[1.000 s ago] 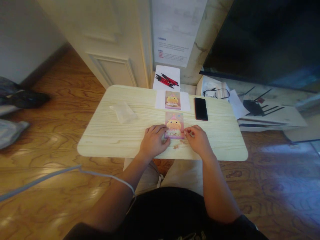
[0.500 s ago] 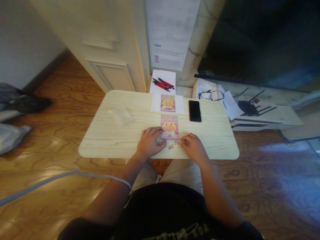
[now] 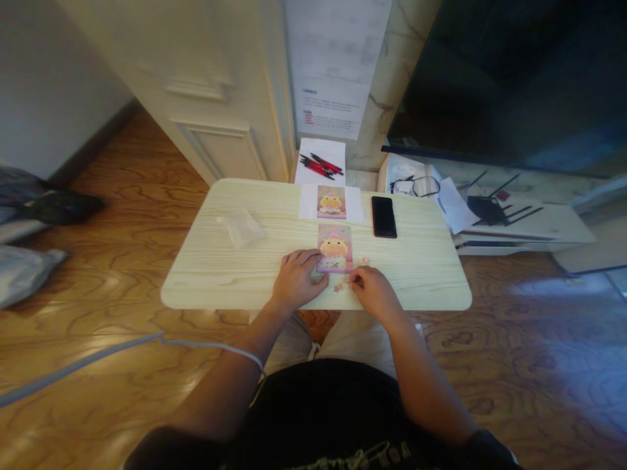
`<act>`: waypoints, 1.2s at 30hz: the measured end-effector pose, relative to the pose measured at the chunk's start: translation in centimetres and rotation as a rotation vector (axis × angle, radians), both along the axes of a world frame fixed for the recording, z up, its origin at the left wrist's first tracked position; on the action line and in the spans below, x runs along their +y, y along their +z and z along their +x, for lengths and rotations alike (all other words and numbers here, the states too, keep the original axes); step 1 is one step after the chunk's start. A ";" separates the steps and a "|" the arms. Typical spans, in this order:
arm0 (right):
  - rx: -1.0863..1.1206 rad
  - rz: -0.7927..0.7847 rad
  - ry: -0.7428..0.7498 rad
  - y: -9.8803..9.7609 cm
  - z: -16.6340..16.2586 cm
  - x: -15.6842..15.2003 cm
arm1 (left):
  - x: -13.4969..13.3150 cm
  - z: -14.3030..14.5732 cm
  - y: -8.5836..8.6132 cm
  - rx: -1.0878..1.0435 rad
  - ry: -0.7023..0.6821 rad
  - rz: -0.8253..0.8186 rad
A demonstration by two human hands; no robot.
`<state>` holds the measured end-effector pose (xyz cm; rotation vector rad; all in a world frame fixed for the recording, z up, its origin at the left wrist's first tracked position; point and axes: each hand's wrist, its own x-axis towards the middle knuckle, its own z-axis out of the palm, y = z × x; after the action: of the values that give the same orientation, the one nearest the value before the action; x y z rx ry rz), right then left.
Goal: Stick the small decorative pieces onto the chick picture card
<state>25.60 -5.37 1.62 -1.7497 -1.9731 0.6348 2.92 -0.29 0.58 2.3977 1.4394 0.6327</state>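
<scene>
A pink picture card [image 3: 336, 243] with a yellow cartoon animal on it lies flat on the table. My left hand [image 3: 298, 279] rests open at its lower left, fingertips over the left edge and thumb spread below. My right hand [image 3: 376, 290] is closed in a pinch just below the card's lower right corner. Whatever its fingertips hold is too small to name. Small pinkish pieces [image 3: 338, 287] lie below the card, between the two hands. A matching picture card [image 3: 332, 202] lies farther back on white paper [image 3: 307, 203].
A black phone [image 3: 384, 217] lies to the right on the pale wooden table [image 3: 196, 274], a crumpled translucent bag [image 3: 241, 228] to the left. Several red and black pens [image 3: 321, 166] lie on paper beyond the back edge. A grey cable [image 3: 210, 344] passes my left forearm.
My right hand has shifted slightly left and nearer to me, from beside the card's corner to below it. My left hand stays on the card. The whole view has moved a little.
</scene>
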 end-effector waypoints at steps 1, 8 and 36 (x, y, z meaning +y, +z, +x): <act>0.019 -0.016 -0.003 0.0 0.1 0.0 | 0.0 0.0 -0.1 -0.002 -0.002 0.003; 0.171 0.047 -0.035 0.4 0.8 0.6 | 0.2 -0.2 -0.6 -0.015 -0.013 0.021; 0.106 0.007 -0.122 -1.1 -1.2 4.4 | 0.4 -0.2 -0.7 -0.022 -0.010 0.003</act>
<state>24.42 -0.95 0.52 -1.7779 -1.7810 0.6638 2.70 0.16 -0.14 2.3909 1.4183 0.6574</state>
